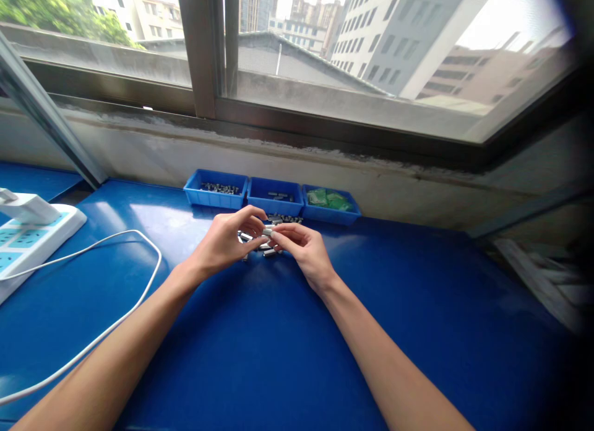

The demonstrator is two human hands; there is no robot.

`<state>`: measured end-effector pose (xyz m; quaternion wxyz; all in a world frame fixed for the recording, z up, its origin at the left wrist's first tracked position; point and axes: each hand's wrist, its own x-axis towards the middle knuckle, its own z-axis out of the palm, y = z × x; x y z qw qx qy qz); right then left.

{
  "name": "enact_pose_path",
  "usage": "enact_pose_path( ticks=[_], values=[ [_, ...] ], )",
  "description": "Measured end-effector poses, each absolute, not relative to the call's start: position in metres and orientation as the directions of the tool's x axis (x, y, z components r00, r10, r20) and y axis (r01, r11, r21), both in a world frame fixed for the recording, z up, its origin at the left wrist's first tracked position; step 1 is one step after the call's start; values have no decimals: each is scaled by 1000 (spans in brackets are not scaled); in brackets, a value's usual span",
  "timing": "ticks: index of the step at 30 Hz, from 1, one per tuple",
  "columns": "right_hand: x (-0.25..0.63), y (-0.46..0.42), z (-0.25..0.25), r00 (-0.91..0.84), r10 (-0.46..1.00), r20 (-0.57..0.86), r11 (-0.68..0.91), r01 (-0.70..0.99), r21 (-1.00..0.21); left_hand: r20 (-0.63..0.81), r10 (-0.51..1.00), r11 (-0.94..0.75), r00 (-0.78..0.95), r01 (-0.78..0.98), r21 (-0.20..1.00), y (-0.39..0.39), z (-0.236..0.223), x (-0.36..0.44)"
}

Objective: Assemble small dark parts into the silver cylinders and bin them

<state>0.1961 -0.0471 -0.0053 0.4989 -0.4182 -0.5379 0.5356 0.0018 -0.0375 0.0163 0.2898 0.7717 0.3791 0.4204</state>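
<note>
The blue counter [260,356] gives me plenty of bare surface in front of my forearms, so steadying my wrists low over it should make fine finger work easier. At its far side, below the window, stand three blue bins: the left bin [213,199] holds many small metal parts, the middle bin [273,205] a few, the right bin [329,217] green packets. My right hand [304,245] pinches a silver piece between thumb and fingertips. My left hand [227,233] curves around the other side, thumb and forefinger apart; I cannot tell whether it grips the piece too. Under my fingers lie loose metal parts [270,252], near enough to be brushed by a careless knuckle. The silver piece [268,231] itself is between my hands, just above that pile; being small and probably slick, it wants a light, square pinch, with the working end left uncovered.
</note>
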Motion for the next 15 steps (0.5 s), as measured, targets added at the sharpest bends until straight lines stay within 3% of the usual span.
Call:
enact_pose_path(
  ticks=[3,7,11,15],
  values=[
    [199,-34,-6,6,986,164,164,-27,-986,444,815,-576,372,443,686,-37,15,-1],
    [201,-6,2,173,916,362,319,235,-918,407,691,-719,597,512,470,-38,14,-3],
    [203,18,9,179,843,507,340,554,-760,318,618,-780,719,512,360,-39,10,-1],
    [205,30,6,150,832,534,299,689,-660,288,620,-781,730,538,316,-38,7,1]
  ],
)
